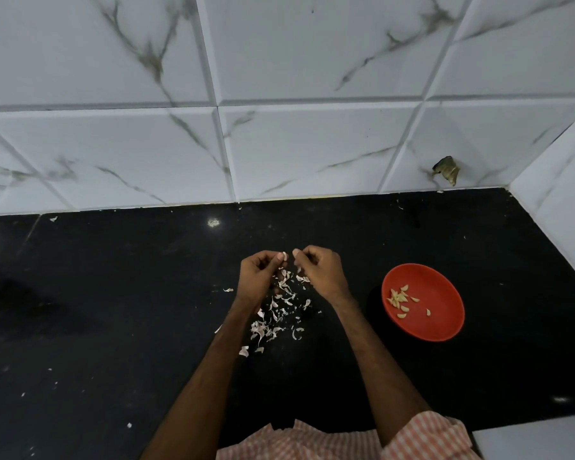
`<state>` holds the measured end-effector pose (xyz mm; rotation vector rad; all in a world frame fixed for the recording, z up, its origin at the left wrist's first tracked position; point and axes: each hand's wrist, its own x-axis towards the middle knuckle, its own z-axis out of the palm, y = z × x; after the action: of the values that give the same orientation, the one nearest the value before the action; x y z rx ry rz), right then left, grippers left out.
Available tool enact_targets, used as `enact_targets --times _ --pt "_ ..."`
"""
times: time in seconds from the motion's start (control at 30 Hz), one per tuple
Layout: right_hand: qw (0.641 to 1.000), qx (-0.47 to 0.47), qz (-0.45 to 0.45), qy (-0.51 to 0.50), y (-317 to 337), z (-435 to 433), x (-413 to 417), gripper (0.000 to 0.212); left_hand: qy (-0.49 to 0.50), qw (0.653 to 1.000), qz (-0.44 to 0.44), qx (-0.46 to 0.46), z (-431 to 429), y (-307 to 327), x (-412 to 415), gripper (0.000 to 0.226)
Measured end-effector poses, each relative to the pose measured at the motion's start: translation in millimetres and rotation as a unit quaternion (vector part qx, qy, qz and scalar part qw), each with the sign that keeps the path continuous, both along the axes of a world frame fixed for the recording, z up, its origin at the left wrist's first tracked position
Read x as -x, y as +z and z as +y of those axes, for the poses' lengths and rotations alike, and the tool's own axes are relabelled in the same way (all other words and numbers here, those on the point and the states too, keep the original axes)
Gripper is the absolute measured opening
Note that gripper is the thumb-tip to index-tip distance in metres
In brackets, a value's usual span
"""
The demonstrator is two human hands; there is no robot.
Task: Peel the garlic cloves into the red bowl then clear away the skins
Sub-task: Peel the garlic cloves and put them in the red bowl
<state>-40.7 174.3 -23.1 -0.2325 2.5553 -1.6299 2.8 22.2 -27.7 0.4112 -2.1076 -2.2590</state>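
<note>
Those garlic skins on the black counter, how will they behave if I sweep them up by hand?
The garlic skins look thin, curled and papery, so probably very light and floppy; a quick sweep may scatter them. On the glossy black counter they should slide easily, though the tiniest flakes may get left behind.

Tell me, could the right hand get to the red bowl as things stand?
Probably yes. The red bowl sits just beside the right hand, with only black counter between them; nothing blocks the way.
</note>
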Motion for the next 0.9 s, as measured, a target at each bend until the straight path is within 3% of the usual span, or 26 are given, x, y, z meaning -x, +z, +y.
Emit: enact_targets --times 0.07,0.17,0.37,0.47,0.63,0.9 --pt "0.999 -0.022 0.041 -0.004 0 3 2 0.005 -0.001 1.000 -0.006 -0.006 0 0 0 0.018" --pt "0.997 -0.015 0.067 0.023 4 4 4 0.014 -0.006 1.000 -0.011 0.002 1 -1 1 0.018" --pt "0.993 -0.052 0.078 0.075 6 0 4 0.007 -0.039 0.998 -0.014 0.056 -2 -4 2 0.021" --pt "0.988 -0.116 0.083 0.067 7 -1 2 0.006 -0.046 0.997 -0.015 0.056 0 -5 3 0.019" --pt "0.969 -0.205 0.135 -0.013 11 -11 -6 0.009 -0.023 0.998 -0.039 -0.034 16 1 4 0.020" --pt "0.946 -0.274 0.167 -0.039 13 -16 -11 0.019 0.002 0.990 -0.053 -0.133 28 4 4 0.024"
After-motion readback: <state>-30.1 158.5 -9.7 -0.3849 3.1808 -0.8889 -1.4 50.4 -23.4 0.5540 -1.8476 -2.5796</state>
